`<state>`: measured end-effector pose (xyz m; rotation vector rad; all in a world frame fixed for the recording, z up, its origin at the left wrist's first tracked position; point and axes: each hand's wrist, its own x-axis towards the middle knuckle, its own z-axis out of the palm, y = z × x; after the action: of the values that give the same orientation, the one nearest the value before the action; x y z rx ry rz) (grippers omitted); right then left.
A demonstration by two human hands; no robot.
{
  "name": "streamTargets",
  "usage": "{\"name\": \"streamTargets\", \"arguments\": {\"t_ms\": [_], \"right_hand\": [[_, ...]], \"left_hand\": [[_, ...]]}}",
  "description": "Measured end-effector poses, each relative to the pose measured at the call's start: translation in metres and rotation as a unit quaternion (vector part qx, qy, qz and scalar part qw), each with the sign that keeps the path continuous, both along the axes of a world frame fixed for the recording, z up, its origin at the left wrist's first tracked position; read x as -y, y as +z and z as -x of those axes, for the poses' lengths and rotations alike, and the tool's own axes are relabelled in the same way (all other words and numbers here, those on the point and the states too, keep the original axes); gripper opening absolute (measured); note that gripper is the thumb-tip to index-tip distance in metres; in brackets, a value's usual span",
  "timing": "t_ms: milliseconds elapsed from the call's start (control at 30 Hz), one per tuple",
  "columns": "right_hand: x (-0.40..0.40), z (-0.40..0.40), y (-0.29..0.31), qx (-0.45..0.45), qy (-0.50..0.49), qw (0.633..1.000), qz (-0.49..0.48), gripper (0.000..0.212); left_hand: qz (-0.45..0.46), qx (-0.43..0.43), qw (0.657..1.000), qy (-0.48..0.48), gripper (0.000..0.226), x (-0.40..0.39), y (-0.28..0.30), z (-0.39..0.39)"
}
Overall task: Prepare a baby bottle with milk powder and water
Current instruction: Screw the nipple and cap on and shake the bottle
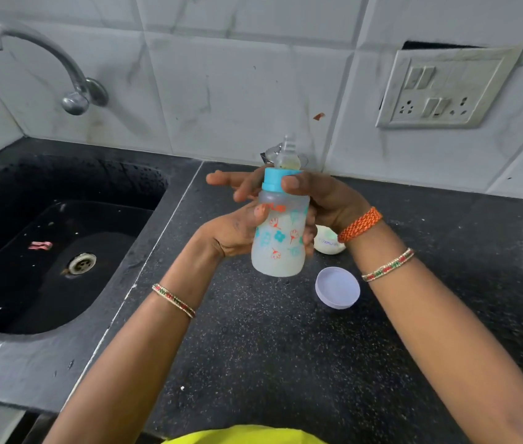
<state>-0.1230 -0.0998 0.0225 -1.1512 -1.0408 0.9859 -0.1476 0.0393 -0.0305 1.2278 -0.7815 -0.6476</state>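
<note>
A baby bottle (278, 241) with flower prints, a blue collar and a clear teat is held upright above the black counter; it holds whitish liquid. My left hand (233, 233) grips the bottle's body from the left. My right hand (314, 195) holds the blue collar, thumb in front, fingers stretched out behind it. A round lilac cap (337, 291) lies open side up on the counter to the right. A small white container (329, 244) sits behind the bottle, partly hidden by my right wrist.
A black sink (61, 238) with a drain lies to the left, a metal tap (45, 62) above it. A switch and socket plate (446, 88) hangs on the tiled wall. A steel object (269, 153) stands behind the teat.
</note>
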Motion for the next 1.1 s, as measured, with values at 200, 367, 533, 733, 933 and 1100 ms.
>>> {"name": "streamTargets", "arguments": {"t_ms": [200, 367, 533, 733, 933, 1100], "right_hand": [[-0.006, 0.002, -0.025, 0.034, -0.248, 0.968, 0.029, 0.008], [-0.015, -0.013, -0.056, 0.073, -0.367, 0.926, 0.054, 0.026], [-0.026, -0.025, -0.089, 0.085, -0.423, 0.894, 0.119, 0.017], [-0.023, -0.039, -0.114, 0.165, -0.520, 0.826, 0.143, 0.035], [-0.013, -0.046, -0.136, 0.266, -0.597, 0.731, 0.195, 0.017], [-0.017, -0.044, -0.153, 0.377, -0.530, 0.705, 0.282, 0.041]], "left_hand": [[-0.101, 0.027, 0.986, 0.131, 0.082, -0.014, -0.014, -0.002], [-0.112, 0.075, 0.959, 0.249, 0.069, -0.007, -0.041, -0.004], [-0.117, 0.086, 0.921, 0.362, 0.085, -0.001, -0.078, -0.005], [-0.161, 0.062, 0.833, 0.526, 0.054, -0.024, -0.116, -0.015], [-0.191, 0.057, 0.816, 0.543, 0.053, -0.039, -0.130, -0.015], [-0.195, 0.055, 0.816, 0.542, 0.047, -0.037, -0.137, -0.016]]}}
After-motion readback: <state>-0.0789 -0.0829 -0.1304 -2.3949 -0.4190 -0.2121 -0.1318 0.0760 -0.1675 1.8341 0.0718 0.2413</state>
